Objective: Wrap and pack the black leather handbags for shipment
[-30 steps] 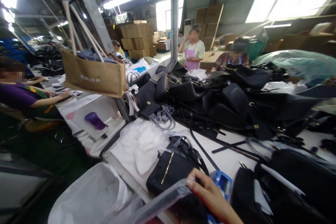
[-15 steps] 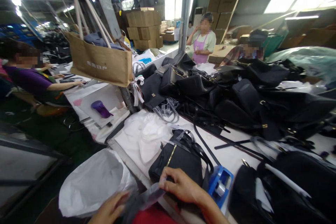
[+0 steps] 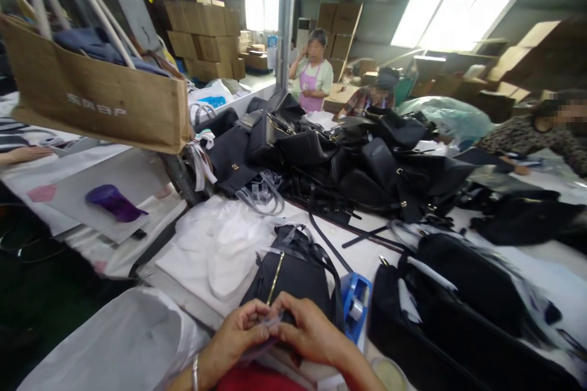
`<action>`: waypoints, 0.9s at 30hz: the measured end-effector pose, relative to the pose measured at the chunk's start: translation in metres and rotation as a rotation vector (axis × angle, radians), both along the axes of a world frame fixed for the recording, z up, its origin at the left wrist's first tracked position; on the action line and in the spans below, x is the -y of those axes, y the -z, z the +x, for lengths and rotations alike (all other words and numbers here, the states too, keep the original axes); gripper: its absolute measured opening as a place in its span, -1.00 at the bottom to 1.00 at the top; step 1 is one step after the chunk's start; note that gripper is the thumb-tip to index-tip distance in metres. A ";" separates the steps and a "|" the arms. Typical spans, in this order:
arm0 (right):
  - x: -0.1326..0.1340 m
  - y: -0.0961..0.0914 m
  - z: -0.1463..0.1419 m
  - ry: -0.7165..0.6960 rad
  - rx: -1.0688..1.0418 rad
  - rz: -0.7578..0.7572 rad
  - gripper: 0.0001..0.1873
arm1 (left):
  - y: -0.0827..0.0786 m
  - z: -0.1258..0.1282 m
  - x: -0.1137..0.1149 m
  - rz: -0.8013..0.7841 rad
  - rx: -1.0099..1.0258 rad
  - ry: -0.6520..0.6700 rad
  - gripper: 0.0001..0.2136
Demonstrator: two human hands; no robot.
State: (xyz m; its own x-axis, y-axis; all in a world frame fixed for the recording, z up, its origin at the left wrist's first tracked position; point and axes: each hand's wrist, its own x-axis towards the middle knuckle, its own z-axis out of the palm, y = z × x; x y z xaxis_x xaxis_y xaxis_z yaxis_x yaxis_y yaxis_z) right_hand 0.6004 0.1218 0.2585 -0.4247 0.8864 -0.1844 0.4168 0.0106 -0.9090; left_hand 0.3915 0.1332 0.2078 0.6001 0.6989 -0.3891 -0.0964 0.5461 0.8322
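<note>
My left hand (image 3: 236,333), with a bracelet at the wrist, and my right hand (image 3: 309,328) meet in front of me at the table's near edge. Both are closed, pinching a translucent greyish plastic strip (image 3: 269,322) between their fingertips. Much of the strip is hidden by the fingers. Just beyond them lies a black backpack (image 3: 293,278) with a gold zipper and clear-wrapped straps. To its right stands a blue tape dispenser (image 3: 356,306). Crumpled white wrapping (image 3: 229,238) lies to the left of the backpack.
Black bags (image 3: 321,153) are heaped across the table's back. More bags (image 3: 458,311) lie at right. A white-lined bin (image 3: 119,342) stands front left, beneath a hanging brown tote (image 3: 101,98). A purple item (image 3: 117,201) lies on the left table. Several people work around.
The view has swung to the right. My hands have come together; the strip, stretched between them before, is now bunched at the fingertips.
</note>
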 end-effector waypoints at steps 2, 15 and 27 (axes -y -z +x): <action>-0.001 -0.001 -0.001 0.020 -0.004 -0.017 -0.85 | 0.002 -0.002 -0.003 0.038 0.002 -0.012 -0.68; -0.009 -0.003 -0.020 0.017 -0.038 -0.008 -0.82 | -0.003 -0.026 -0.003 0.330 -0.273 -0.094 -0.70; -0.008 -0.002 -0.025 0.092 -0.130 -0.184 -0.66 | -0.003 -0.020 -0.011 0.280 -0.230 0.090 -0.73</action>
